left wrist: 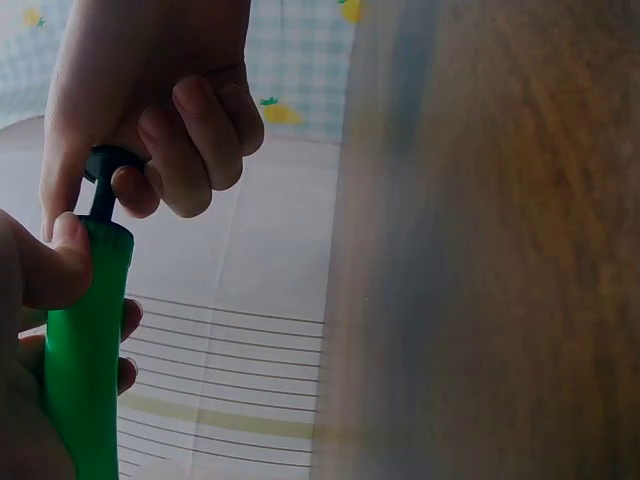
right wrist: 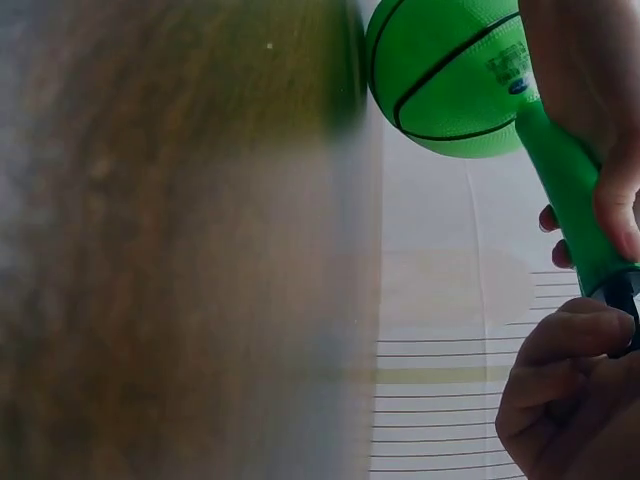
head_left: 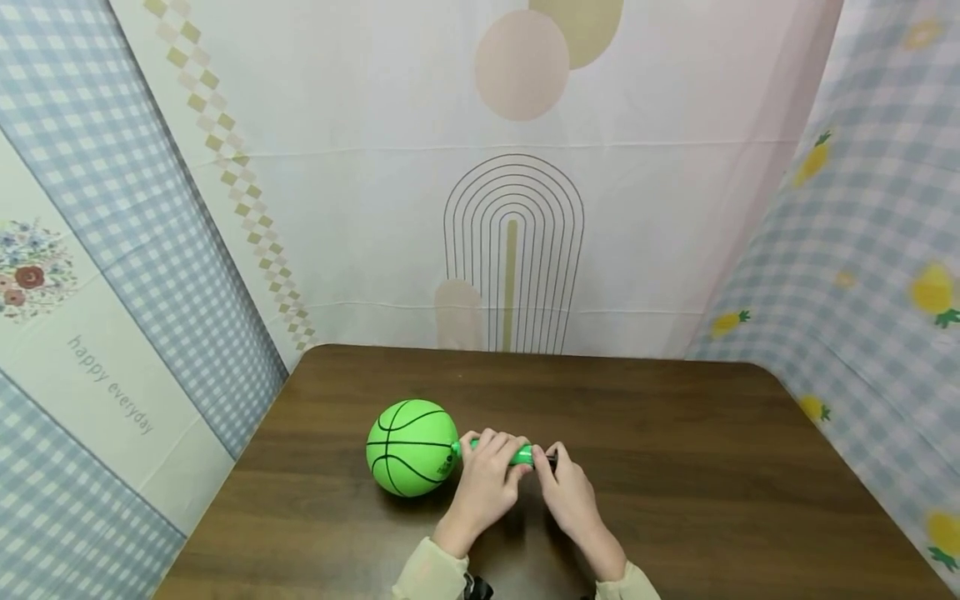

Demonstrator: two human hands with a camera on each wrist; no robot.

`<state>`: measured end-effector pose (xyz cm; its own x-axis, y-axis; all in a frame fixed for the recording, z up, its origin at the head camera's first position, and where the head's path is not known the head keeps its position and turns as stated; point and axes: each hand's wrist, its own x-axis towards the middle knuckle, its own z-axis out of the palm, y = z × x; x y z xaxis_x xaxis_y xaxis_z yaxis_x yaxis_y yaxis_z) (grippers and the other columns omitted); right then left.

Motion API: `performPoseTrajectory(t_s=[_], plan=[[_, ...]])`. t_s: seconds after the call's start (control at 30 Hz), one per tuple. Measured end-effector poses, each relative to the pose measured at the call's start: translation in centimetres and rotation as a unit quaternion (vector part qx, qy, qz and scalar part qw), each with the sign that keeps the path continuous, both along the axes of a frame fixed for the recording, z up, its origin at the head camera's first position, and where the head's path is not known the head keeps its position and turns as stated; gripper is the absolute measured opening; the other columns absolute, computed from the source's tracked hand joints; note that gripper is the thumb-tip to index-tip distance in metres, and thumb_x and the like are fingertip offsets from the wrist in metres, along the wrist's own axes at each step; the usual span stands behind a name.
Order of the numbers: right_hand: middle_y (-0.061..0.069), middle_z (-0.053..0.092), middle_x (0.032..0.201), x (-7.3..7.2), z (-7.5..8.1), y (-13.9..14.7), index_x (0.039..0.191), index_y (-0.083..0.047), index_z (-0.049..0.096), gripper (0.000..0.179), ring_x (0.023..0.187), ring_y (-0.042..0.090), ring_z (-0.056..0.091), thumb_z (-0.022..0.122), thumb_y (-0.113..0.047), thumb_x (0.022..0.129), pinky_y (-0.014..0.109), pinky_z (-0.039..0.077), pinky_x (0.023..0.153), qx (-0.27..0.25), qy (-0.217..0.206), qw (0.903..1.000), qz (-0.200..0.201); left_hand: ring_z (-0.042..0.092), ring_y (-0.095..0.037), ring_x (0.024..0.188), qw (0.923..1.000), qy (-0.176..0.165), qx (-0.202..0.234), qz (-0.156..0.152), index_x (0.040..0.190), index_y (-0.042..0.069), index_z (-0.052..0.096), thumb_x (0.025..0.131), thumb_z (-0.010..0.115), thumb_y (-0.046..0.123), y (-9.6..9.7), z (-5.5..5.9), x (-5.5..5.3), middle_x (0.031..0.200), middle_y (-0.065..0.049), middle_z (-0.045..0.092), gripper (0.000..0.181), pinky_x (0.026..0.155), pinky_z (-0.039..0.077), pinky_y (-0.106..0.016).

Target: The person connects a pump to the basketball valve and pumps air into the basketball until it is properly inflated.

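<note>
A green ball with black basketball lines [head_left: 411, 450] sits on the table, left of both hands. The tip of a green hand pump [left wrist: 85, 340] meets the ball's right side, and the pump lies roughly level above the tabletop. My left hand [head_left: 489, 479] grips the pump's green barrel, thumb along it and fingers around the far side. With curled fingers my right hand [head_left: 570, 496] holds the pump's black handle [left wrist: 112, 160] at the right end. A short length of black rod shows between barrel and handle in the left wrist view.
The brown wooden table [head_left: 712, 483] stretches out on both sides of the hands. Behind it hangs a pale patterned cloth [head_left: 375, 233], with blue checked cloths [head_left: 825, 283] at the sides. A small black object [head_left: 477, 587] shows at the left sleeve's cuff.
</note>
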<state>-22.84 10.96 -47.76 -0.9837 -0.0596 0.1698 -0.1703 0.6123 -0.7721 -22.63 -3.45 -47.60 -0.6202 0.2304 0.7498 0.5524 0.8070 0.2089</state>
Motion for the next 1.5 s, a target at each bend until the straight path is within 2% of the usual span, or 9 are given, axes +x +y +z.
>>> performPoseTrajectory(t_s=[0.2, 0.37, 0.5, 0.67, 0.8, 1.0, 1.13, 1.27, 1.5], plan=[[-0.003, 0.043, 0.061, -0.2, -0.1, 0.5, 0.090, -0.007, 0.052, 0.035, 0.052, 0.008, 0.040, 0.040, -0.037, 0.104, 0.023, 0.033, 0.050, -0.018, -0.036, 0.9990, 0.020, 0.057, -0.013, 0.088, 0.9997, -0.009, 0.009, -0.019, 0.102, 0.017, 0.070, 0.074, 0.079, 0.028, -0.2, -0.3, 0.0, 0.092, 0.007, 0.070, 0.031, 0.088, 0.031, -0.041], [-0.005, 0.041, 0.057, -0.3, 0.5, 1.0, 0.087, -0.012, 0.054, 0.035, 0.047, 0.006, 0.035, 0.042, -0.040, 0.103, 0.022, 0.030, 0.048, 0.021, -0.029, 0.9980, 0.052, 0.059, -0.012, 0.091, 0.9975, -0.043, 0.029, -0.048, 0.103, 0.017, 0.071, 0.074, 0.080, 0.026, -1.2, 0.1, -0.2, 0.096, 0.007, 0.071, 0.031, 0.091, 0.032, -0.044], [-0.007, 0.040, 0.054, -0.5, 1.3, 1.6, 0.083, -0.015, 0.055, 0.032, 0.045, 0.004, 0.033, 0.047, -0.040, 0.101, 0.021, 0.029, 0.047, 0.044, 0.026, 0.9978, 0.041, 0.060, -0.012, 0.095, 0.9963, -0.045, 0.043, -0.059, 0.105, 0.018, 0.071, 0.076, 0.079, 0.026, -1.8, 0.6, -0.6, 0.100, 0.006, 0.071, 0.031, 0.092, 0.032, -0.044], [-0.010, 0.034, 0.051, -0.9, 1.6, 3.5, 0.067, -0.018, 0.050, 0.035, 0.043, 0.000, 0.026, 0.053, -0.030, 0.100, 0.021, 0.024, 0.046, 0.015, 0.139, 0.9894, -0.038, 0.062, -0.014, 0.097, 0.9957, -0.037, 0.071, -0.047, 0.107, 0.018, 0.071, 0.076, 0.079, 0.024, -3.4, 1.6, -0.9, 0.101, 0.005, 0.072, 0.032, 0.093, 0.030, -0.044], [-0.010, 0.025, 0.049, -1.1, 1.6, 4.6, 0.058, -0.017, 0.039, 0.044, 0.042, 0.001, 0.018, 0.056, -0.026, 0.098, 0.020, 0.017, 0.045, -0.007, 0.173, 0.9820, -0.075, 0.061, -0.015, 0.098, 0.9943, -0.041, 0.087, -0.046, 0.107, 0.018, 0.071, 0.075, 0.080, 0.021, -4.4, 1.9, -1.0, 0.101, 0.005, 0.072, 0.033, 0.094, 0.029, -0.045], [-0.007, 0.026, 0.051, -1.3, 1.5, 4.6, 0.059, -0.013, 0.038, 0.047, 0.044, 0.001, 0.019, 0.051, -0.030, 0.101, 0.021, 0.019, 0.047, -0.037, 0.125, 0.9891, -0.069, 0.061, -0.015, 0.097, 0.9946, -0.040, 0.084, -0.045, 0.107, 0.017, 0.071, 0.076, 0.079, 0.023, -4.2, 1.7, -1.0, 0.100, 0.004, 0.072, 0.033, 0.094, 0.029, -0.045], [-0.005, 0.033, 0.053, -1.2, 1.3, 4.0, 0.069, -0.008, 0.040, 0.044, 0.045, 0.004, 0.029, 0.042, -0.035, 0.104, 0.021, 0.028, 0.048, -0.100, 0.038, 0.9935, -0.038, 0.059, -0.015, 0.094, 0.9967, -0.038, 0.064, -0.032, 0.107, 0.017, 0.070, 0.078, 0.076, 0.025, -3.7, 1.3, -0.6, 0.100, 0.004, 0.071, 0.031, 0.092, 0.028, -0.045], [-0.002, 0.041, 0.055, -0.8, 1.2, 2.7, 0.081, -0.006, 0.042, 0.042, 0.047, 0.008, 0.040, 0.038, -0.040, 0.104, 0.024, 0.038, 0.050, -0.140, -0.040, 0.9893, 0.008, 0.056, -0.016, 0.091, 0.9985, -0.035, 0.037, -0.022, 0.108, 0.016, 0.069, 0.082, 0.072, 0.027, -3.0, 1.0, -0.3, 0.098, 0.003, 0.069, 0.029, 0.090, 0.027, -0.046], [-0.002, 0.041, 0.064, -0.3, 1.1, 0.4, 0.087, -0.006, 0.045, 0.036, 0.055, 0.009, 0.040, 0.047, -0.039, 0.101, 0.023, 0.034, 0.053, -0.084, -0.040, 0.9955, 0.016, 0.055, -0.015, 0.088, 0.9998, -0.011, -0.015, -0.008, 0.105, 0.017, 0.068, 0.082, 0.071, 0.029, -1.5, 0.8, -0.4, 0.094, 0.004, 0.066, 0.026, 0.088, 0.029, -0.044]])
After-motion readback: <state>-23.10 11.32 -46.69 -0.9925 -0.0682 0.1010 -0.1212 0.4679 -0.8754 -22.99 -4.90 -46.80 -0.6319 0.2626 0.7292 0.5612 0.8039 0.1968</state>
